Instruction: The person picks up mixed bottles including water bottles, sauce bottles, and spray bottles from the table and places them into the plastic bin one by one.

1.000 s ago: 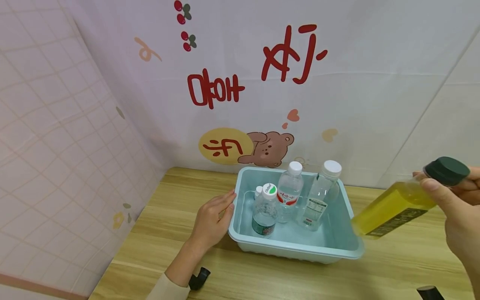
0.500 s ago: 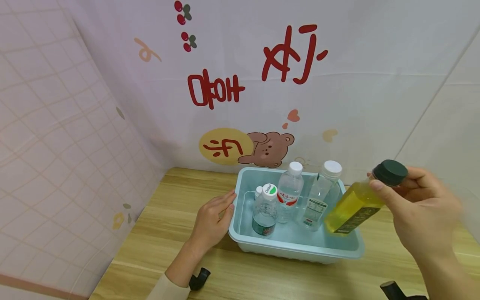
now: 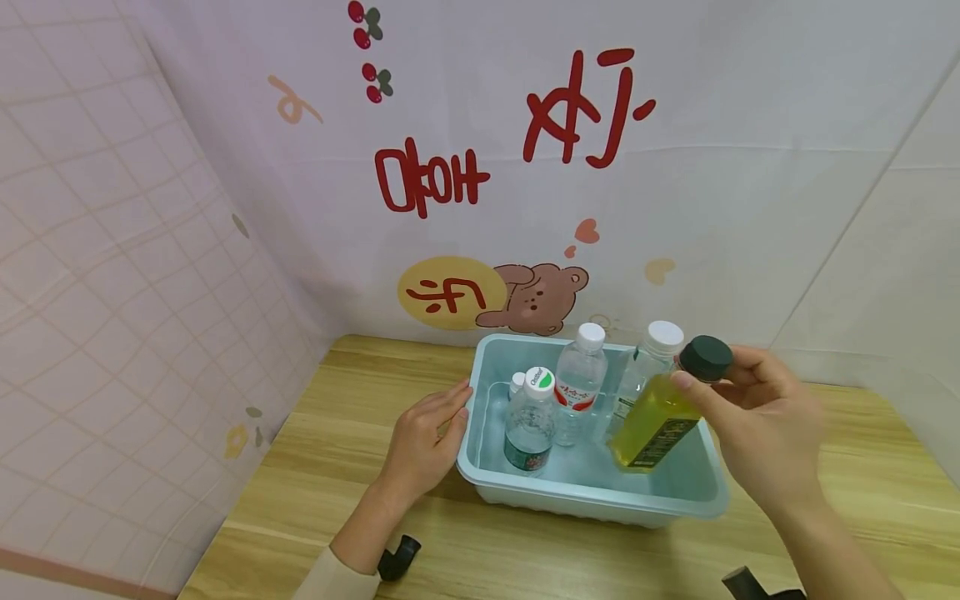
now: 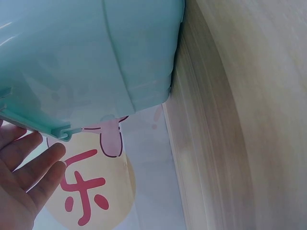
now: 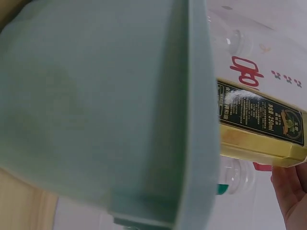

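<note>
My right hand (image 3: 765, 425) grips a bottle of yellow oil (image 3: 658, 421) near its dark green cap. Tilted, its base reaches down inside the light blue plastic basin (image 3: 592, 500). The right wrist view shows the bottle's black label (image 5: 259, 112) beyond the basin wall. My left hand (image 3: 426, 437) rests against the basin's left rim with fingers fairly straight; the left wrist view shows its fingertips at the rim's underside. Inside the basin stand a bottle with a green-and-white cap (image 3: 531, 429), a red-labelled bottle (image 3: 580, 383) and a white-capped bottle (image 3: 660, 340), partly hidden by the oil bottle.
A small white cap (image 3: 517, 382) shows behind the green-labelled bottle. The basin sits on a wooden table (image 3: 360, 375) close to the printed wall cloth (image 3: 720, 208). Black wrist mounts (image 3: 399, 557) show below the hands.
My right hand has carried the oil bottle leftward, from beyond the basin's right rim to inside the basin beside the white-capped bottle. The left hand has stayed in place.
</note>
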`<control>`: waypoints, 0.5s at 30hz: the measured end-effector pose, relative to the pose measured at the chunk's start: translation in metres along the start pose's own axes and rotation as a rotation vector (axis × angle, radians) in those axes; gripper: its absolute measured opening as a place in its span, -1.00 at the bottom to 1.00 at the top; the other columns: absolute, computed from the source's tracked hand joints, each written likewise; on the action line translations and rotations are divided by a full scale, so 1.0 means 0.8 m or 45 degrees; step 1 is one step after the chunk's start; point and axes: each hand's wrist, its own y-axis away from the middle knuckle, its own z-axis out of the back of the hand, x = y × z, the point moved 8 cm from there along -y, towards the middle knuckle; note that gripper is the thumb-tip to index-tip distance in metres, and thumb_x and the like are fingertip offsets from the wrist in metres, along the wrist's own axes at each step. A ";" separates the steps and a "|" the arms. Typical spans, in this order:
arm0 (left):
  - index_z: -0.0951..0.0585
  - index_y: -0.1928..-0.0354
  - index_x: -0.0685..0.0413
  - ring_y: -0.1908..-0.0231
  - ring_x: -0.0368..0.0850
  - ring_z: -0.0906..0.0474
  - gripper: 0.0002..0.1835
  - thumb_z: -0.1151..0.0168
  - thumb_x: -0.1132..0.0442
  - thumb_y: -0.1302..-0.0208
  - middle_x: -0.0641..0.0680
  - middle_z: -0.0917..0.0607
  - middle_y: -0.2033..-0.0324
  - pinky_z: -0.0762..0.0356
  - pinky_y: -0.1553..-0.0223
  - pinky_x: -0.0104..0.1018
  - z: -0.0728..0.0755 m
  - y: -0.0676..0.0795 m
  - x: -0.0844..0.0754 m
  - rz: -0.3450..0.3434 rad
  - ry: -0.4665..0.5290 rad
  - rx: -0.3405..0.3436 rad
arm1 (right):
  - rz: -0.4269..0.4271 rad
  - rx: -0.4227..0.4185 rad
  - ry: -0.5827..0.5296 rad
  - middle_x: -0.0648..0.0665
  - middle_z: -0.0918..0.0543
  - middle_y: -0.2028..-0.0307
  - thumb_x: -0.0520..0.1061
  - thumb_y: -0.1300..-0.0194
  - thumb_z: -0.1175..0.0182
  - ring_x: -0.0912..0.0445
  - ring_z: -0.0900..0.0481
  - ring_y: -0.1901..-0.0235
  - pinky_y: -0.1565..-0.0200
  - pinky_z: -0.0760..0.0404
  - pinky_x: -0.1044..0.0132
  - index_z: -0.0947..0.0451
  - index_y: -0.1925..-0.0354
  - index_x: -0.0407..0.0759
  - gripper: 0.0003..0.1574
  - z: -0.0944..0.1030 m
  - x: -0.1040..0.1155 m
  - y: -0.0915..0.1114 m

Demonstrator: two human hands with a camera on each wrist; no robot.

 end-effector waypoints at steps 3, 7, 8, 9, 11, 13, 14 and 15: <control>-0.70 -0.22 0.23 -0.18 0.07 -0.68 -0.64 -0.28 0.34 -0.42 0.17 -0.69 -0.22 -0.64 -0.17 0.04 0.000 0.000 0.000 0.001 0.005 -0.001 | -0.027 0.012 0.039 -0.11 -0.84 0.26 -0.66 -0.01 -0.42 0.15 -0.82 0.36 0.20 -0.74 0.45 -0.67 0.09 -0.46 -0.55 -0.005 -0.009 0.003; -0.70 -0.22 0.24 -0.18 0.07 -0.68 -0.63 -0.28 0.35 -0.42 0.18 -0.69 -0.21 -0.64 -0.17 0.04 0.000 0.001 0.000 0.006 0.013 -0.003 | -0.070 0.031 0.104 -0.05 -0.85 0.28 -0.61 -0.02 -0.46 0.17 -0.81 0.39 0.22 -0.73 0.46 -0.68 0.09 -0.40 -0.55 -0.011 -0.021 0.007; -0.70 -0.22 0.24 -0.18 0.08 -0.68 -0.64 -0.28 0.35 -0.42 0.17 -0.69 -0.21 -0.64 -0.17 0.04 0.000 0.001 0.000 0.006 0.014 -0.003 | -0.083 0.036 0.117 -0.04 -0.85 0.28 -0.60 -0.03 -0.47 0.17 -0.81 0.39 0.23 -0.73 0.47 -0.68 0.09 -0.39 -0.56 -0.013 -0.025 0.008; -0.70 -0.21 0.24 -0.18 0.07 -0.68 -0.64 -0.28 0.34 -0.42 0.16 -0.69 -0.22 -0.65 -0.17 0.04 0.000 0.000 0.000 0.006 0.013 -0.005 | -0.094 0.043 0.126 -0.03 -0.85 0.28 -0.58 -0.04 -0.48 0.17 -0.81 0.39 0.22 -0.73 0.47 -0.68 0.09 -0.38 -0.56 -0.014 -0.028 0.009; -0.70 -0.21 0.24 -0.18 0.07 -0.68 -0.64 -0.28 0.34 -0.42 0.14 -0.69 -0.22 -0.65 -0.17 0.03 0.000 0.000 0.000 0.006 0.015 -0.009 | -0.134 0.062 0.106 -0.02 -0.85 0.28 -0.55 -0.05 -0.49 0.16 -0.82 0.37 0.22 -0.73 0.46 -0.68 0.09 -0.36 -0.57 -0.018 -0.035 0.011; -0.71 -0.21 0.23 -0.18 0.06 -0.69 -0.64 -0.28 0.34 -0.42 0.12 -0.69 -0.22 -0.65 -0.17 0.02 0.000 0.000 0.000 0.003 0.015 -0.013 | -0.159 0.086 0.129 0.01 -0.85 0.27 -0.51 -0.07 -0.51 0.17 -0.83 0.35 0.20 -0.73 0.46 -0.68 0.09 -0.32 -0.58 -0.022 -0.042 0.014; -0.71 -0.21 0.24 -0.18 0.06 -0.69 -0.64 -0.28 0.35 -0.41 0.12 -0.69 -0.22 -0.65 -0.17 0.02 0.000 0.000 0.000 0.002 0.016 -0.015 | -0.169 0.098 0.146 0.02 -0.84 0.26 -0.49 -0.08 -0.52 0.17 -0.83 0.34 0.20 -0.73 0.46 -0.68 0.08 -0.30 -0.58 -0.023 -0.045 0.015; -0.71 -0.20 0.24 -0.18 0.06 -0.69 -0.64 -0.28 0.35 -0.41 0.12 -0.69 -0.22 -0.65 -0.17 0.02 0.000 0.000 0.000 0.000 0.016 -0.016 | -0.180 0.109 0.156 0.04 -0.84 0.26 -0.49 -0.08 -0.52 0.17 -0.83 0.33 0.19 -0.73 0.46 -0.68 0.08 -0.29 -0.58 -0.025 -0.048 0.016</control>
